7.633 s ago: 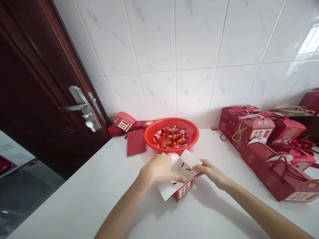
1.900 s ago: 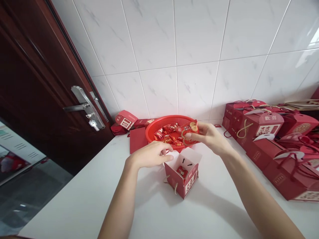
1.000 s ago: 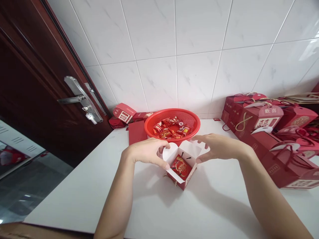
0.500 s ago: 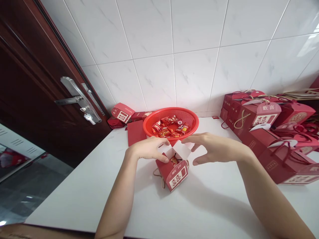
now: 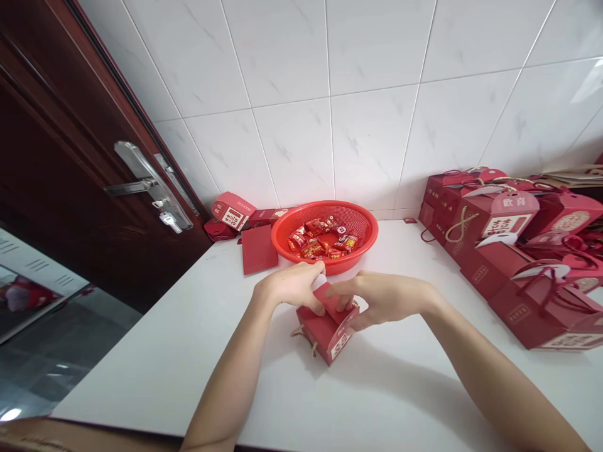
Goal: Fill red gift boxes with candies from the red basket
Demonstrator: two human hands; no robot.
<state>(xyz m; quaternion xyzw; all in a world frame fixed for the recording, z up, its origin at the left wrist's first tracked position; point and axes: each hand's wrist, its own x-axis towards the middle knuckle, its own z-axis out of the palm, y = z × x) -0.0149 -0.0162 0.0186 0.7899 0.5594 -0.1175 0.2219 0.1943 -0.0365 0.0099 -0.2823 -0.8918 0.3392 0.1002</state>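
Observation:
A small red box (image 5: 320, 334) with white-panelled characters and a twisted cord stands on the white table, its top flaps folded inward over the opening. My left hand (image 5: 298, 285) is around the box's left and far side, thumb on the top flap. From the right, my right hand (image 5: 365, 297) presses its fingers on the raised red flap, thumb at the box's right side. Just behind the box is a red mesh basket (image 5: 369, 242) holding wrapped candies (image 5: 313, 243).
Many red gift boxes (image 5: 499, 220) crowd the table's right side. At the back left lie a few boxes (image 5: 233, 213) and a flat red card (image 5: 259, 250). A dark door (image 5: 56, 125) is at left, tiled wall behind the white table (image 5: 188, 351).
The box's flaps have been folded down, covering the candy that showed inside. My right hand has moved left onto the flap, and my left hand has shifted slightly right.

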